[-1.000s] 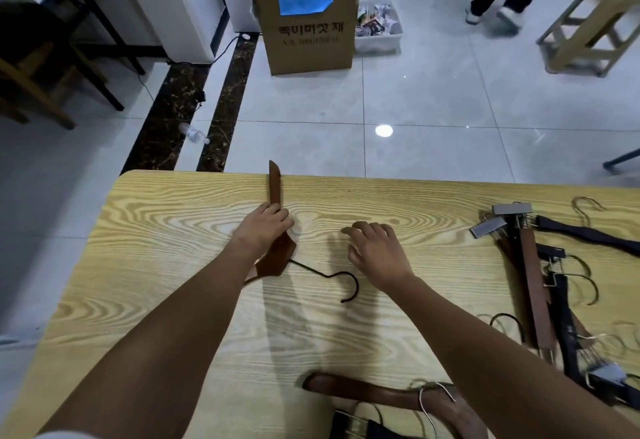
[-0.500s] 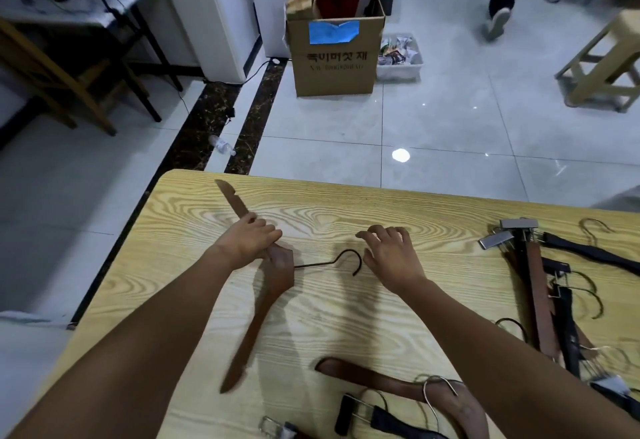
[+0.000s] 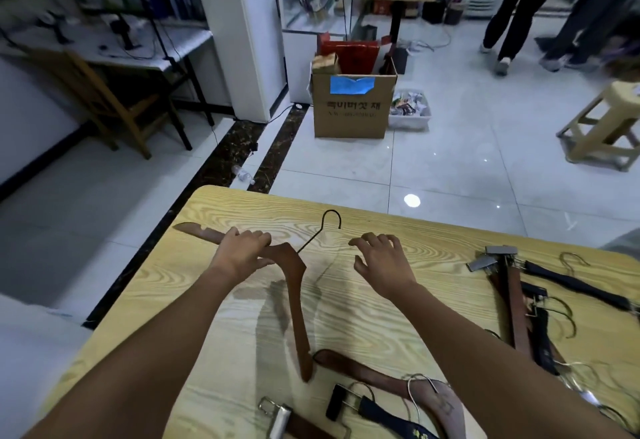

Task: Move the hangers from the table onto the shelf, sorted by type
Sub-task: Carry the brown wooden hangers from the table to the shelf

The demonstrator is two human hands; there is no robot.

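Left hand (image 3: 242,253) is clamped on a wooden hanger (image 3: 294,286), fingers over the top of one arm and thumb underneath, close to the neck. That arm runs out past the knuckles toward the table's (image 3: 356,328) left edge; the other arm hangs down toward the near side. Its black hook (image 3: 323,220) points at the far edge. A shadow sits on the wood just left of the lower arm, so the hanger looks raised off the top. The low tip ends right beside a second hanger (image 3: 363,374), contact unclear. Right hand (image 3: 381,262) hovers over the table beside the hook, fingers spread and loosely bent, gripping nothing. A pile (image 3: 512,303) of clip hangers lies at the right end, well apart from both hands. A cardboard box (image 3: 349,116) stands on the floor beyond.
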